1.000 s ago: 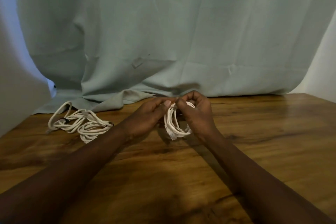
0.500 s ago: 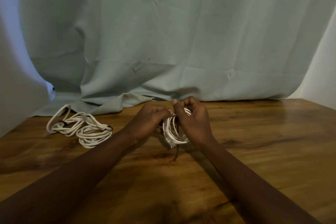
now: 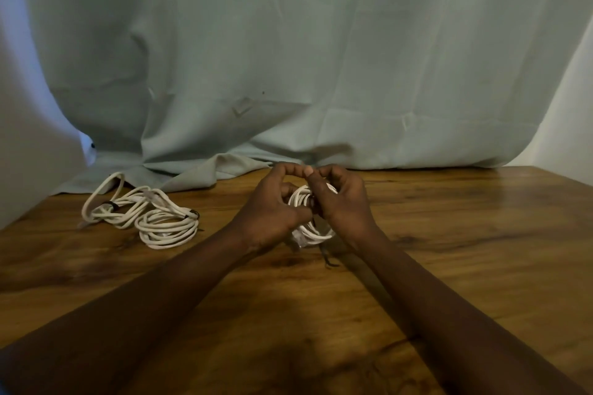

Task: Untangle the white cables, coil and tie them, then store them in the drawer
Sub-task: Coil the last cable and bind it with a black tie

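Note:
A small coil of white cable (image 3: 309,231) is held upright between both hands near the middle of the wooden table (image 3: 465,250). My left hand (image 3: 272,205) grips the coil's left side, thumb across its front. My right hand (image 3: 343,202) curls round the right side and pinches a thin dark tie (image 3: 324,253) whose loose end hangs down to the table. Two more white cable coils (image 3: 147,213), each bound with a dark tie, lie side by side on the table at the left. No drawer is in view.
A pale green cloth (image 3: 288,58) hangs behind the table and spills onto its back edge. A white wall (image 3: 571,119) shows at the far right. Bare wood lies in front of and to the right of my hands.
My fingertips have risen and met above the coil, and my left thumb has moved across its front. The tie's loose end still dangles below. The tied coils at the left have not moved.

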The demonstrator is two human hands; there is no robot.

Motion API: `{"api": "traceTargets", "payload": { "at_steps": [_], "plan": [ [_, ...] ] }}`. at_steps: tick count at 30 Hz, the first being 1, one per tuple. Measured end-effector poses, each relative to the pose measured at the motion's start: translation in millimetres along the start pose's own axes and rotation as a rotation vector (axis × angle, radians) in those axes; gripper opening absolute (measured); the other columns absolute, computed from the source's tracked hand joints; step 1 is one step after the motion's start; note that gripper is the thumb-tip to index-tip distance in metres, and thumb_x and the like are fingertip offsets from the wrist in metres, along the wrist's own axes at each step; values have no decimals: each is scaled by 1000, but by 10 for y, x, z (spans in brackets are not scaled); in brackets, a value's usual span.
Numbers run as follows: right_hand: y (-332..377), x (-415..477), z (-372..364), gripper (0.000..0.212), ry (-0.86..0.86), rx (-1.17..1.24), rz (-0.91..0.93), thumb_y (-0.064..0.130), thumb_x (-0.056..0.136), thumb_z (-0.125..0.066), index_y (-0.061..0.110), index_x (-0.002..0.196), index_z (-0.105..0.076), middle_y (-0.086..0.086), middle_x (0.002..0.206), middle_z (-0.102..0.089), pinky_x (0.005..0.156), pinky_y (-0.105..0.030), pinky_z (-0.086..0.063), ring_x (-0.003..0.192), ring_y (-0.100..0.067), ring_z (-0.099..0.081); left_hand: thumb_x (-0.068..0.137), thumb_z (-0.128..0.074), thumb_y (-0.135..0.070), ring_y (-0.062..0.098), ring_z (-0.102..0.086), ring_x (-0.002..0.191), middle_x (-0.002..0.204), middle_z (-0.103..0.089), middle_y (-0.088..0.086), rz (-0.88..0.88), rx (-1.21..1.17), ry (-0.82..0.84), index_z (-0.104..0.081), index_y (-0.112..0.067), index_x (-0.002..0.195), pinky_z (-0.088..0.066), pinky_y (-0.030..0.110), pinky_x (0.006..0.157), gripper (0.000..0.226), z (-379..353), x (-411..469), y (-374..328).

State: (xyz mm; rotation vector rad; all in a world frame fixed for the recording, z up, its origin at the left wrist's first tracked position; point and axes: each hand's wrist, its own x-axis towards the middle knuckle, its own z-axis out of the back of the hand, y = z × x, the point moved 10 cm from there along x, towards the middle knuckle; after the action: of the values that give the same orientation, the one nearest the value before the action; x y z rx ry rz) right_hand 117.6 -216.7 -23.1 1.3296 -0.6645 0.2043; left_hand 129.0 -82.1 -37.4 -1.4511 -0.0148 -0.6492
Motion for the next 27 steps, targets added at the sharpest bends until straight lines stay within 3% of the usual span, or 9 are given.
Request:
{"api": "traceTargets", "payload": {
  "at_steps": [3, 6, 11, 17, 20, 22, 24, 27],
  "plan": [
    [53, -45, -66, 27, 30, 35, 11, 30, 97, -71, 6, 85, -71, -8, 66, -69, 55, -28, -48, 58, -13, -61, 75, -74, 7, 36, -75, 83, 93, -77, 17, -32, 9, -71, -57, -19, 117, -59, 65, 80, 51, 15, -4, 15],
    [112, -68, -116, 29, 70, 54, 38, 32, 97, -70, 6, 86, -72, -14, 71, -71, 57, -31, -50, 62, -16, -63, 78, -72, 10, 40, -75, 88, 94, -77, 18, -51, 2, -103, -59, -11, 115, -60, 64, 81, 45, 47, -11, -2],
    [74, -37, -114, 32, 94, 17, 20, 36, 100, -65, 8, 86, -71, 3, 62, -65, 56, -27, -44, 55, -6, -58, 79, -73, 8, 40, -75, 87, 93, -78, 15, -121, 46, -99, -61, -11, 111, -59, 65, 81, 39, 94, -32, -65],
    [58, -67, -144, 42, 95, 74, -33, 39, 102, -59, 5, 79, -65, -1, 57, -61, 46, -23, -43, 47, -10, -56, 86, -81, -19, 15, -76, 76, 83, -78, 0, -309, 335, -109, -62, -22, 108, -61, 49, 73, 29, 108, -113, -328],
    [59, -72, -142, 47, 84, 119, -33, 36, 106, -52, -3, 80, -59, -7, 52, -55, 41, -24, -40, 40, -16, -51, 91, -76, -27, 6, -70, 88, 93, -74, -10, -503, 583, -174, -66, -25, 109, -58, 42, 76, 20, 78, -232, -531],
    [64, -77, -143, 44, 89, 136, -30, 34, 108, -49, 1, 79, -57, -8, 50, -53, 40, -24, -40, 38, -18, -50, 94, -73, -26, 10, -63, 98, 103, -67, -9, -595, 712, -232, -69, -23, 109, -55, 42, 79, 17, 67, -278, -604],
    [62, -79, -146, 43, 91, 124, -25, 35, 108, -49, 4, 78, -57, -12, 53, -52, 41, -25, -40, 40, -19, -49, 93, -72, -24, 14, -61, 102, 106, -62, -4, -618, 709, -276, -72, -21, 108, -54, 39, 80, 15, 100, -279, -633],
    [28, -60, -114, 42, 70, 85, -20, 36, 106, -54, 7, 76, -59, -10, 54, -53, 44, -26, -40, 42, -16, -49, 93, -73, -16, 14, -68, 94, 98, -68, -3, -542, 509, -249, -75, -17, 98, -57, 40, 81, 6, 116, -207, -579]
  ]
}}
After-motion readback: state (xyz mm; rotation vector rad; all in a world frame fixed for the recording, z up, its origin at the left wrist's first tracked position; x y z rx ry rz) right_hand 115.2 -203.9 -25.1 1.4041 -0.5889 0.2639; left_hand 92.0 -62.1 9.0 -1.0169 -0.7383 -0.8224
